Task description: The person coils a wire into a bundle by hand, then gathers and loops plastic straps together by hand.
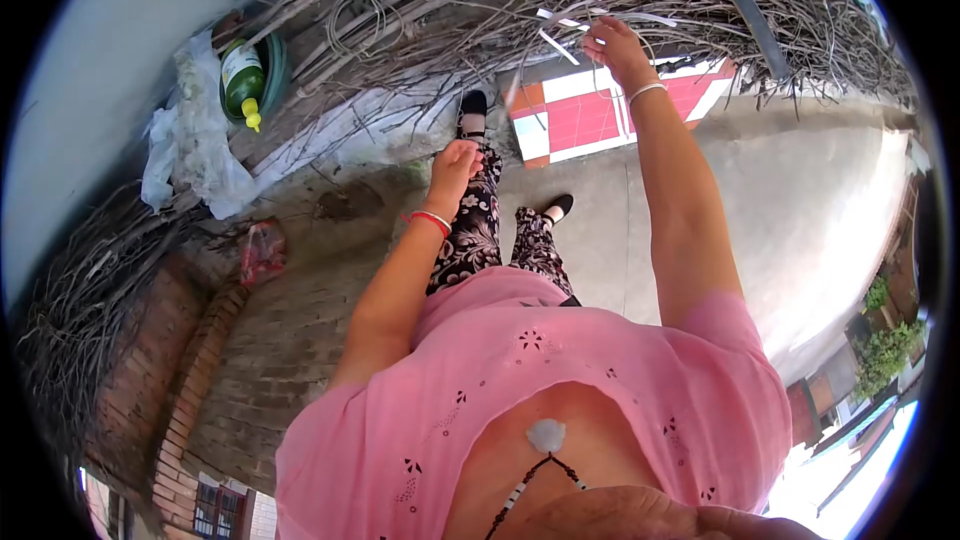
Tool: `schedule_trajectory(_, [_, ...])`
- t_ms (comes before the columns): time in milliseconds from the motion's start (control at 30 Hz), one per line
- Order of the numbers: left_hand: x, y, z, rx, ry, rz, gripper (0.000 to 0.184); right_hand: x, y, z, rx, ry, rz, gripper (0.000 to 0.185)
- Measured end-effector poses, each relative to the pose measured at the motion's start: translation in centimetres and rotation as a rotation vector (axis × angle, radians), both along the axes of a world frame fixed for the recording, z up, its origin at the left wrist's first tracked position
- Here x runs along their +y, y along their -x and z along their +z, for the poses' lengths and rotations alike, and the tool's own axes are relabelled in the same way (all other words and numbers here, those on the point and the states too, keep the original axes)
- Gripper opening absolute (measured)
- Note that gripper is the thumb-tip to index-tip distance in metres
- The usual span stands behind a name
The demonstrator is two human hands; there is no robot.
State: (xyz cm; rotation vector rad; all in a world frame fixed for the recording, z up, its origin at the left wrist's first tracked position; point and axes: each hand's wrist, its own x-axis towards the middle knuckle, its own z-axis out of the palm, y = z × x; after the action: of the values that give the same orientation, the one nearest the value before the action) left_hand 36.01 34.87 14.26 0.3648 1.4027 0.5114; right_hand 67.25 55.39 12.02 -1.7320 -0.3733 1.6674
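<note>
My right hand (617, 48) is raised at the upper right, its fingers curled near white strips (560, 24) that hang over a pile of thin branches (480, 0). Whether the fingers grip a strip is too small to tell. Below that hand lies a panel of red and white tiles (590, 120). My left hand (457, 172) is held above my leg, with its fingers bent together and something too small to make out, if anything, in them. A red and white bracelet circles the left wrist.
A green bottle with a yellow cap (243, 83) and crumpled clear plastic (205, 155) lie at the upper left. A red plastic bag (263, 252) sits by a brick edge (185, 410). A dark flat bar (748, 15) rests across the branches.
</note>
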Motion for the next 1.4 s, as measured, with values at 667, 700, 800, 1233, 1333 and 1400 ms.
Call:
schedule_trajectory(667, [18.3,-14.5,7.1,0.494,-0.989,-0.066,0.017,-6.2,-3.3,18.4,-0.722,-0.606,0.233,0.021])
schedule_trajectory(700, [18.0,-14.2,6.4,0.459,-0.964,-0.051,0.019,-7.0,-4.8,18.5,-0.733,-0.526,0.188,0.023])
schedule_trajectory(800, [16.8,-12.1,6.3,0.242,-0.686,0.142,0.03,-9.7,-8.5,19.4,-0.663,-0.434,-0.147,0.022])
schedule_trajectory(1233, [21.8,-5.6,8.8,0.204,-0.5,0.187,0.025,-21.3,-15.0,35.3,-0.752,-0.56,-0.69,0.016])
schedule_trajectory(1333, [25.4,-7.5,10.4,0.179,-0.602,0.088,0.032,-24.1,-16.0,37.4,-0.703,-0.608,-0.767,0.015])
schedule_trajectory(1400, [25.6,-9.6,14.1,0.332,-0.658,-0.032,0.033,-25.7,-17.1,38.2,-0.653,-0.639,-0.819,0.016])
